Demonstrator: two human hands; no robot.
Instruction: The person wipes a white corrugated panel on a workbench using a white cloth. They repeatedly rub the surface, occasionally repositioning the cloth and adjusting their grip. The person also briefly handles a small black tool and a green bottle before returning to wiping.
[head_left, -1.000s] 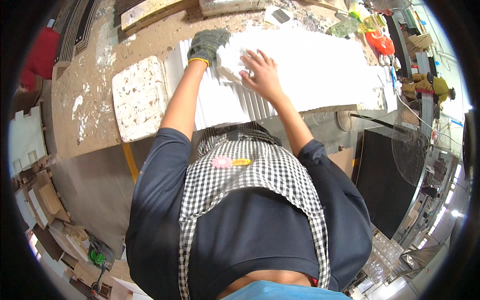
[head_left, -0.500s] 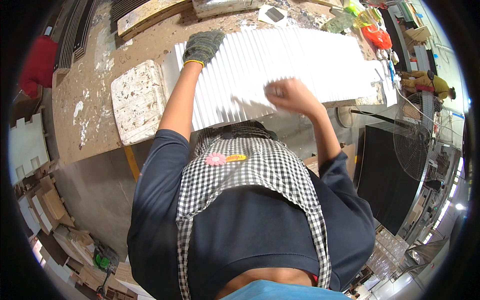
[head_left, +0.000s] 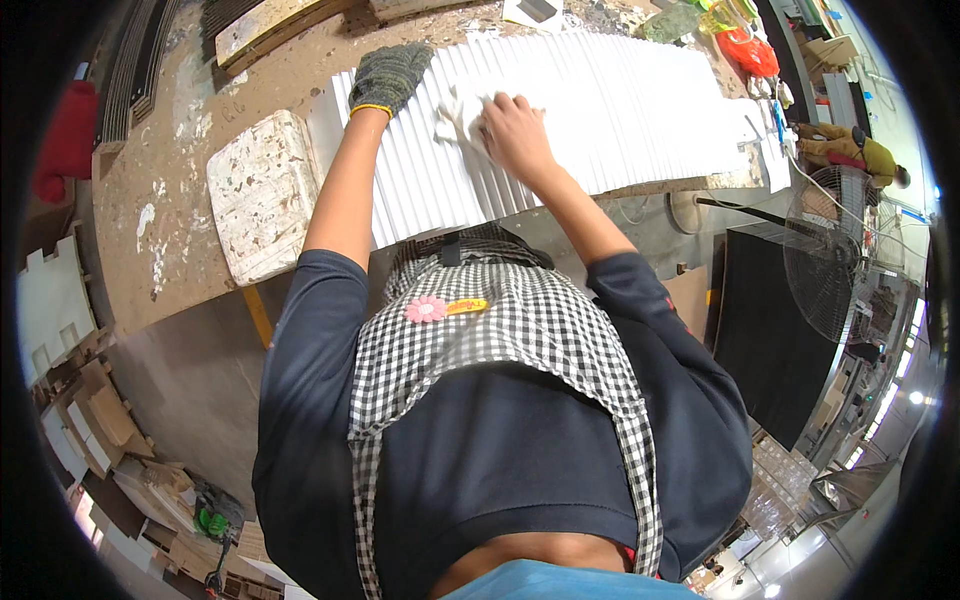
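Note:
A white panel (head_left: 620, 110) with close parallel ribs lies across the workbench in front of me. My left hand (head_left: 390, 78), in a dark grey knitted glove with a yellow cuff, holds the panel at its far left corner, fingers over the edge. Bare, my right hand (head_left: 513, 135) is closed on a crumpled white cloth (head_left: 458, 118), which touches the ribs right of the glove. Part of the cloth is hidden under the fingers.
A paint-spattered whitish block (head_left: 262, 195) sits by the panel's left end on the stained workbench (head_left: 160, 240). Wooden strips (head_left: 285, 30) lie at the back left. A red plastic bag (head_left: 748, 52) is at the far right, and a large fan (head_left: 825, 255) stands beyond.
My right hand has moved left and away from me, from the panel's near side to its middle, and the white cloth now shows in it. My left hand stays on the corner.

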